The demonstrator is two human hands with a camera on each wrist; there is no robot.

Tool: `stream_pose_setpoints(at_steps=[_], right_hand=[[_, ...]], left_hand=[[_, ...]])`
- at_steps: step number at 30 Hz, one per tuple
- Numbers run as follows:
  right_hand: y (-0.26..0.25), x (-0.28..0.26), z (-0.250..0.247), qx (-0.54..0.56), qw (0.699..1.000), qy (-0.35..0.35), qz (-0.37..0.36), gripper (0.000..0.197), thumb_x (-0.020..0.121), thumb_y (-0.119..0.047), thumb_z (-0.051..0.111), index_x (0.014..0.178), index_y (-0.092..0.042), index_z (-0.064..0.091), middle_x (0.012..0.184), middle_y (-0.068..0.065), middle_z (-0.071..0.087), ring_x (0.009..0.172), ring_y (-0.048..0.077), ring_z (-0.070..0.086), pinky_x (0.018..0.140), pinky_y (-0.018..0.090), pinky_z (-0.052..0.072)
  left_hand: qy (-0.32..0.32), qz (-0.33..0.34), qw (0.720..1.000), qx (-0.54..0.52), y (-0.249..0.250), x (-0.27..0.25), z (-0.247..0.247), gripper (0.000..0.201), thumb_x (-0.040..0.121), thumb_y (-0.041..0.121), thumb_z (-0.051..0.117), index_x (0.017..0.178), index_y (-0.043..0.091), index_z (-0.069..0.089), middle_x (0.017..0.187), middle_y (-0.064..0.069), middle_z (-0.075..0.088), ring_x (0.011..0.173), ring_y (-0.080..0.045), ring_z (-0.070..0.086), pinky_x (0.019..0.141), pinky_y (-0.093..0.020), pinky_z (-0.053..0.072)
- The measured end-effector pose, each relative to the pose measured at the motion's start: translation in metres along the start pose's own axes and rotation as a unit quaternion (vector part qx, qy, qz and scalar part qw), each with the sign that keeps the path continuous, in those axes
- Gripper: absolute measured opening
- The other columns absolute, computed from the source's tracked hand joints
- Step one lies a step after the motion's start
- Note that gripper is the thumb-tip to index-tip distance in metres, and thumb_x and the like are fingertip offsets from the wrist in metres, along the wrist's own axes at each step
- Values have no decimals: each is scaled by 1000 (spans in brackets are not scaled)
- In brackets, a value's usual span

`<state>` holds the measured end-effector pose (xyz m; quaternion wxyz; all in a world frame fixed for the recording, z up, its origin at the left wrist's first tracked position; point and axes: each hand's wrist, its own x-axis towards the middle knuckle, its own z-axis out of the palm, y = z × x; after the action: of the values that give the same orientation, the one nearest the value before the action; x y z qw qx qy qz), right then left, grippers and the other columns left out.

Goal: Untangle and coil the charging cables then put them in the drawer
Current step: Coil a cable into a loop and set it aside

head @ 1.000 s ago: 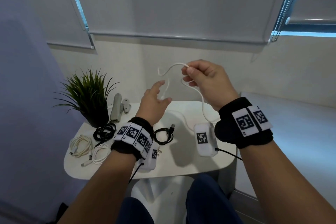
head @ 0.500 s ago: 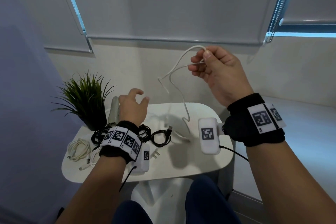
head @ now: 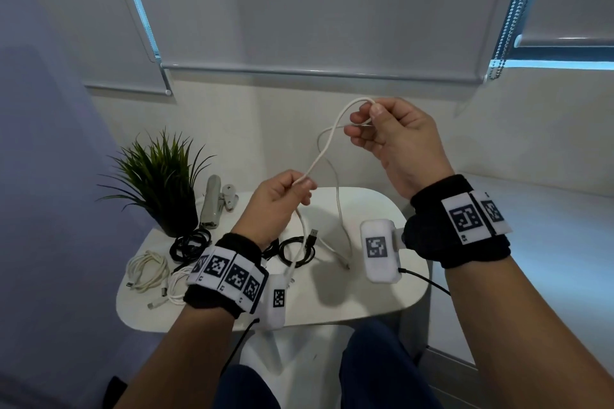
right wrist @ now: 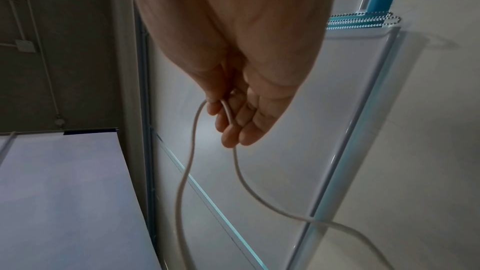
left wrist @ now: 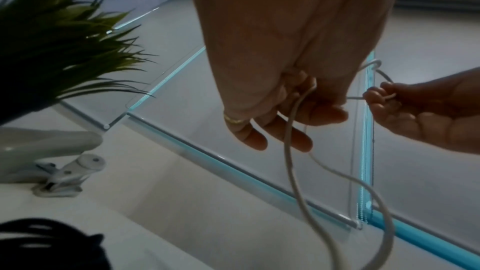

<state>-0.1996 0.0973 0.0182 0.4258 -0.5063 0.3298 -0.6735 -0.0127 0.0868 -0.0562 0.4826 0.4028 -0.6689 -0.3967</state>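
A long white charging cable (head: 327,156) hangs in the air above the white table (head: 365,302). My right hand (head: 388,129) holds it up high, pinching a small loop of it between thumb and fingers (right wrist: 228,114). Lower and to the left, my left hand (head: 285,196) pinches the same cable (left wrist: 293,122); the free lengths drop from both hands to the tabletop. On the table lie two coiled black cables (head: 191,244) (head: 295,251) and white cable bundles (head: 148,271) at the left. No drawer is in view.
A potted green plant (head: 162,176) stands at the table's back left, with a grey clip-on device (head: 212,206) beside it. Window blinds and a bead chain (head: 511,10) fill the wall behind. My knees are under the table's front edge.
My left hand rose from over the table and took hold of the white cable below my right hand. The right hand stayed high, still pinching the loop.
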Motion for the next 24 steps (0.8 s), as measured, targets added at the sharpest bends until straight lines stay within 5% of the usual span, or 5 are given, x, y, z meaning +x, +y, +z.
stream_pose_setpoints(at_steps=[5,12,17,21,24], right_hand=[[1,2,0,21,999,43,2,24,99,-5,42,83,-10,58,81,6,64,75,22,67,74,30,55],[25,5,-5,-86,992,89,28,23,94,-9,52,78,-17,66,79,0,64,69,17,61,64,28,53],[51,0,-13,-141,979,92,112,21,91,-7,55,73,-13,64,61,4,58,58,21,60,60,31,54],[67,-16,-14,-117,974,86,176,8,95,-6,50,94,-12,55,75,9,62,60,21,63,61,33,54],[70,-28,-15,-88,979,23,180,21,93,2,48,103,-15,52,85,9,66,66,23,65,61,31,53]], left_hand=[[-60,-108,981,148,-16,-9,-8,23,98,22,45,85,23,64,84,11,63,86,-7,57,72,-20,40],[57,-88,990,-97,4,-6,-1,19,94,8,53,81,6,67,71,-5,67,56,-8,59,50,-15,46],[119,-71,966,-217,20,2,-1,18,94,9,53,80,4,64,65,-3,67,52,-7,59,50,-14,49],[136,-85,960,-231,21,4,5,18,93,10,55,78,2,63,59,-3,65,53,-8,62,52,-15,51],[144,-93,958,-230,18,5,10,18,93,11,57,77,3,63,62,-6,64,56,-10,63,55,-16,52]])
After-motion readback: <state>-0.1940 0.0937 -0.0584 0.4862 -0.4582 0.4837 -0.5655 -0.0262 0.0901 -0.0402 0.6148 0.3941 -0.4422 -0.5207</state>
